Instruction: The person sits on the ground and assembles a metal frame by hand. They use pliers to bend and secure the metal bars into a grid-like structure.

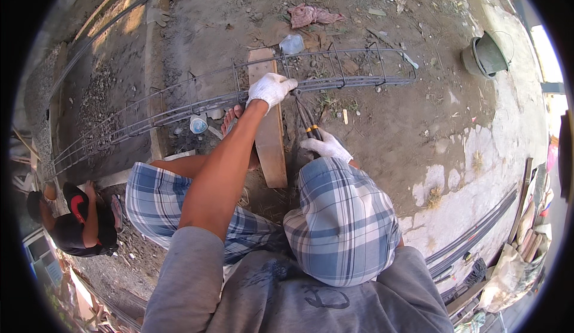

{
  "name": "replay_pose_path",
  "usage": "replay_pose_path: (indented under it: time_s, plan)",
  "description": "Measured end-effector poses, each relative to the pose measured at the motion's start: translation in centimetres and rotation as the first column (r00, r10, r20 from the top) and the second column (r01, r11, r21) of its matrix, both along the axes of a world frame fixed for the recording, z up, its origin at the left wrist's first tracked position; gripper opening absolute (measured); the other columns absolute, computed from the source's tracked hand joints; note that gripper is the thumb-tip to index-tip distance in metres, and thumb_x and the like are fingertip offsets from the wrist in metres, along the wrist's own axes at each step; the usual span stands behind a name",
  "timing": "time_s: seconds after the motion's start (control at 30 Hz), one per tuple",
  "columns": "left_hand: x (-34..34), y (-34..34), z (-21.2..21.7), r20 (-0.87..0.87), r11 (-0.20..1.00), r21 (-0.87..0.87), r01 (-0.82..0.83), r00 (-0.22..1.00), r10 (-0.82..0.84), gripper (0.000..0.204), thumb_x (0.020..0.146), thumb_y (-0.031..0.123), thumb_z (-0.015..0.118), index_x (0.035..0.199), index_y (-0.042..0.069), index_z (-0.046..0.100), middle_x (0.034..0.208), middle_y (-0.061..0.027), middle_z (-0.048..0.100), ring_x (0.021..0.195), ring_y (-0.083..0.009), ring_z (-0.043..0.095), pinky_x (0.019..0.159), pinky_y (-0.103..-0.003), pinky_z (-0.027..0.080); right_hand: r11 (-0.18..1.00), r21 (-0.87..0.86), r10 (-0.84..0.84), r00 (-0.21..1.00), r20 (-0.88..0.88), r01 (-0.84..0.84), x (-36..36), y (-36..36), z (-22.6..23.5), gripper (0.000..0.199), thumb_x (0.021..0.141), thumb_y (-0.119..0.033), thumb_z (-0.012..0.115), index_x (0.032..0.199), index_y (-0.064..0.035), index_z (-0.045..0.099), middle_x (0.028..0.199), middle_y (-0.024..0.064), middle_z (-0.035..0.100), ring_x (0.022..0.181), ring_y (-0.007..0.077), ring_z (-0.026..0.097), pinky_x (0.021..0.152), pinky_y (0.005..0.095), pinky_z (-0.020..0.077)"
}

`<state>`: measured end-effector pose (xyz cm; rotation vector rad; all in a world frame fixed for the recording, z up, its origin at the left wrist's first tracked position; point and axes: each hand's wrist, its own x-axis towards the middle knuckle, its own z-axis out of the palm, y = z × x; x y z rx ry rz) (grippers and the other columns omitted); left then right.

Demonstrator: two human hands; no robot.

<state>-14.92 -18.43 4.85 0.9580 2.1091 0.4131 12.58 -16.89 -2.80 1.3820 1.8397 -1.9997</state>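
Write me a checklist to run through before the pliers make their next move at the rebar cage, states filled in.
1. Hands gloved: ok; left hand and right hand both wear white gloves.
2. Pliers in hand: ok; the right hand holds their handles.
3. Wooden plank beneath the rebar cage: ok; the cage crosses over it.
4. Pliers' bite: cannot tell; the tip is at the bars beside the left hand, too small to read.
5. Foot protected: not ok; bare toes show close to the bars.

1 rebar cage [359, 82] blocks forward passage; dirt [400, 130] right of the pliers [309, 124] lies open.
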Motion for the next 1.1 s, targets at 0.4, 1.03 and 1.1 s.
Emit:
replay_pose_path:
  time_s: [0.4,1.03,1.1]
  plan:
    - [-0.1,0.8,-0.5,-0.004,0.999,0.05,-0.016,1.0,0.016,0.057,0.094,0.06,0.067,0.122,0.012,0.081,0.116,-0.0176,0.079,0.111,-0.0354,0.073,0.099,-0.044,0.053,0.95,-0.305,-0.036,0.993,0.112,0.069,0.2,0.5,-1.2,0.062,0.092,-0.066,0.071,0.105,-0.0047,0.068,0.076,0.0129,0.068,0.077,0.0352,0.073,0.071,0.0456,0.0572]
    - [-0.3,-0.6,-1.2,0.0,0.997,0.013,-0.078,0.997,0.078,0.056,0.094,0.061,0.068,0.123,0.016,0.081,0.119,-0.0154,0.079,0.115,-0.0365,0.073,0.102,-0.044,0.052,0.84,0.531,0.063,0.992,0.107,-0.111,0.3,0.4,2.9,0.048,0.098,-0.048,0.073,0.112,-0.0026,0.069,0.075,0.0145,0.069,0.065,0.0328,0.071,0.058,0.045,0.0597]
    - [-0.4,-0.5,-1.1,0.017,0.998,0.0,-0.067,0.998,0.067,0.056,0.094,0.061,0.069,0.124,0.016,0.08,0.121,-0.0162,0.078,0.116,-0.037,0.072,0.102,-0.044,0.052,0.822,-0.503,-0.303,0.953,0.006,0.265,1.0,0.6,1.8,0.047,0.099,-0.05,0.075,0.111,-0.0046,0.075,0.067,0.002,0.063,0.048,0.016,0.057,0.047,0.0346,0.0516]
